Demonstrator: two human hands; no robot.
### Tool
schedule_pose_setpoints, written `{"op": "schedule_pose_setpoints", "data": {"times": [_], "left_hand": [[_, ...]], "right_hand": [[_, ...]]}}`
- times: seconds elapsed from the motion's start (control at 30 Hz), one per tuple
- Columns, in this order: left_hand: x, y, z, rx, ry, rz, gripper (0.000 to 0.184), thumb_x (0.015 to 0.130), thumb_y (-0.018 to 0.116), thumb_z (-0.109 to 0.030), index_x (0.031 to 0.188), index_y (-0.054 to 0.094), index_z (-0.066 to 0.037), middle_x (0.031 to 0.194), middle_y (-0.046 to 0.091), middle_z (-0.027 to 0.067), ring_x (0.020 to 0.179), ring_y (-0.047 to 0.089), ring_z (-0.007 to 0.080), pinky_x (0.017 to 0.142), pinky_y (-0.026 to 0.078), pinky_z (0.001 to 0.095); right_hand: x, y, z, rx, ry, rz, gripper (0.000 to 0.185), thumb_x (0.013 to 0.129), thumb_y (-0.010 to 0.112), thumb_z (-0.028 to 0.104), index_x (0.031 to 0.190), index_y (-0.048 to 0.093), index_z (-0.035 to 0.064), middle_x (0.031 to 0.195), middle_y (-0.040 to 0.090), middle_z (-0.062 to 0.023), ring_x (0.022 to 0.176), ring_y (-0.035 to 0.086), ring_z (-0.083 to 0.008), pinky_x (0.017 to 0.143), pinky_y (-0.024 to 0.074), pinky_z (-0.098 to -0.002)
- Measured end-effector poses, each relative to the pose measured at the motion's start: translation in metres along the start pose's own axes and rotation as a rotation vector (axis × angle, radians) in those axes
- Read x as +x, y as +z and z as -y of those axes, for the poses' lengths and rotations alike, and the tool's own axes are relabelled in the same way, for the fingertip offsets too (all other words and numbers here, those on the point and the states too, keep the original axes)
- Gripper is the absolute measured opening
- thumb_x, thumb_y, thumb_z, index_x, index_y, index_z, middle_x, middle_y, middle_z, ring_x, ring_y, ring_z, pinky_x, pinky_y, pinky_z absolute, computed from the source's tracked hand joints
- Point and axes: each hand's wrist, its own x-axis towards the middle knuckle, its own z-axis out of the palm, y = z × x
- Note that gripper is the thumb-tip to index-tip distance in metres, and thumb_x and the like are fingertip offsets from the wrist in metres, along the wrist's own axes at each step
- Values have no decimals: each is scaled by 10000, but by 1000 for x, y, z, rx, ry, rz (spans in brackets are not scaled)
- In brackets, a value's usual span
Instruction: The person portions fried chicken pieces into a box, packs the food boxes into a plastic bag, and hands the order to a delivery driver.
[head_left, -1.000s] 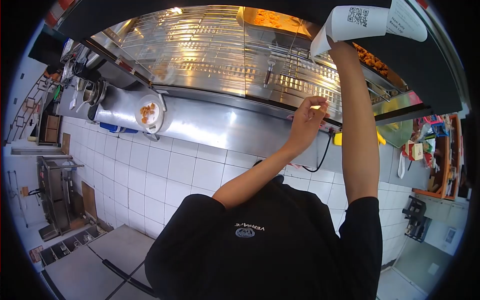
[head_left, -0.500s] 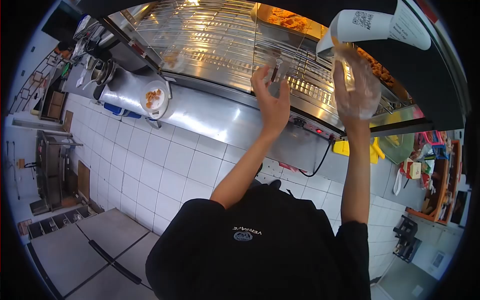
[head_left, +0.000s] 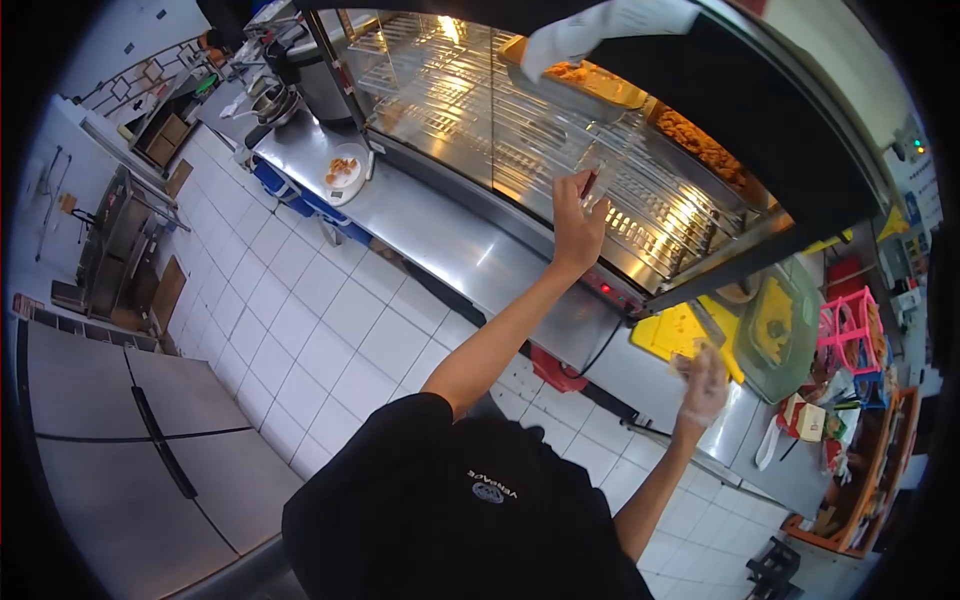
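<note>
My bare left hand is at the front of the lit glass warming cabinet, its curled fingers and thumb round a dark red handle. On the right, my right hand, in a clear plastic glove, is over the edge of the yellow board. Its fingers are bent round something small and brownish, too blurred to make out. Just beside those fingers lies a knife with a yellow handle. Inside the cabinet are metal racks, a tray of orange-brown fried food and another tray behind it.
A round white scale with brown pieces on it stands on the steel counter. Right of the board are a green translucent tub and a pink basket. A white paper piece hangs over the cabinet top.
My right hand has come out of the cabinet and down to the yellow board. My left hand has moved up to the handle, its fingers closing. The view has turned towards the right-hand counter.
</note>
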Motion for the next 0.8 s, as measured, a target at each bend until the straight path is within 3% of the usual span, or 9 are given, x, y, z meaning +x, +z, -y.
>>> {"op": "schedule_pose_setpoints", "data": {"times": [0.07, 0.17, 0.27, 0.33, 0.47, 0.5, 0.53, 0.67, 0.8], "left_hand": [[-19, 17, -8, -6, -32, 41, 355, 828, 596, -85, 1149, 519, 45, 1047, 475, 149, 1032, 506, 295, 943, 419, 392], [-54, 49, -16, -54, -41, 23, 336, 866, 597, -123, 1153, 528, 36, 1044, 513, 148, 1029, 523, 301, 940, 417, 390], [-76, 81, 1, -195, -46, 52, 379, 901, 604, -194, 1193, 517, 33, 1121, 558, 167, 1047, 552, 292, 952, 421, 389], [-81, 71, -38, -287, -241, 252, 408, 964, 555, -177, 1305, 445, 18, 1264, 541, 127, 1234, 493, 210, 1065, 365, 338], [-29, -12, -86, -16, -211, 712, 323, 918, 622, -190, 1184, 596, -8, 1108, 644, 93, 988, 644, 196, 898, 504, 323], [3, -39, -81, 200, -59, 602, 265, 911, 624, -188, 1108, 663, -14, 994, 675, 69, 859, 668, 170, 797, 531, 308], [37, -68, -81, -203, -37, 442, 224, 935, 591, -181, 1063, 673, -16, 950, 689, 59, 856, 663, 145, 779, 523, 287], [230, -165, -184, -9, 412, -177, 216, 939, 630, -223, 893, 612, -13, 775, 655, 32, 702, 604, 118, 661, 486, 282], [449, -246, -209, 978, 1000, -375, 468, 854, 704, -442, 1071, 645, -32, 944, 678, 148, 902, 645, 298, 833, 510, 415]], "right_hand": [[-17, -19, -3, 113, 15, 44, 432, 996, 567, 269, 1347, 520, 23, 1215, 622, -128, 1009, 652, -196, 760, 520, -269], [-45, -42, 14, 201, 135, 192, 624, 958, 550, 480, 1465, 378, 159, 1350, 536, -134, 1256, 515, -246, 936, 464, -418], [-54, -56, 11, 262, 140, 199, 627, 955, 567, 472, 1459, 388, 145, 1326, 556, -124, 1224, 540, -252, 914, 479, -407], [-49, -59, 17, 287, 116, 239, 634, 954, 573, 467, 1454, 390, 124, 1311, 565, -129, 1199, 558, -251, 892, 492, -390], [-39, -65, 19, 243, 9, 267, 646, 952, 589, 454, 1427, 410, 54, 1250, 602, -143, 1110, 615, -236, 825, 526, -329], [-42, -64, 23, 217, -24, 219, 612, 955, 591, 445, 1378, 459, 24, 1167, 640, -151, 1010, 661, -231, 768, 538, -294], [-41, -67, 20, 234, -38, 212, 612, 955, 591, 445, 1378, 459, 24, 1167, 640, -151, 1010, 661, -231, 768, 538, -294], [-47, -67, -17, 261, 72, 93, 493, 965, 593, 386, 1273, 557, 3, 1012, 692, -136, 825, 690, -200, 665, 534, -267], [-67, -34, -26, 128, 130, -6, 493, 968, 583, 419, 1226, 582, -1, 961, 697, -124, 782, 685, -186, 632, 523, -262]]}}
